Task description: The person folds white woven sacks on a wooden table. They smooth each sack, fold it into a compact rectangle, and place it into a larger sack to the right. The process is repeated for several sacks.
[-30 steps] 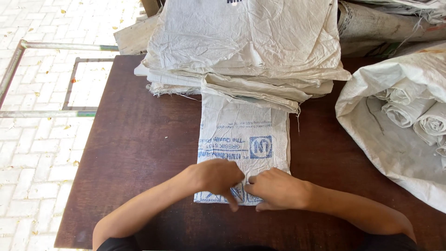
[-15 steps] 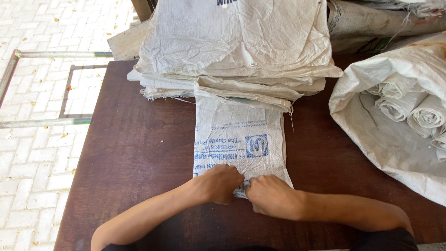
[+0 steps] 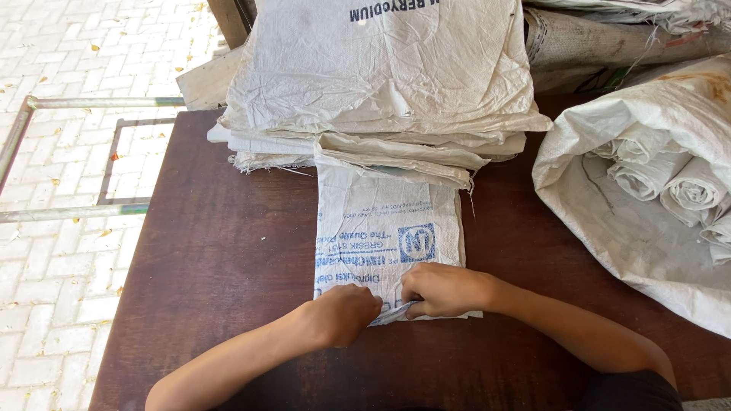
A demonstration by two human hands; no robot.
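Head view: left hand (image 3: 346,313), right hand (image 3: 442,289) both pinched shut on near edge of folded woven sack (image 3: 387,236); sack's long axis runs toward 12 o'clock, under sack stack (image 3: 388,84).

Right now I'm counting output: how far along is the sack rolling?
Done: several rolled sacks lie inside the open sack at the right. In hand: the left hand and right hand pinch the near edge of one flat printed sack, barely rolled. Left: a thick stack of flat sacks behind it.
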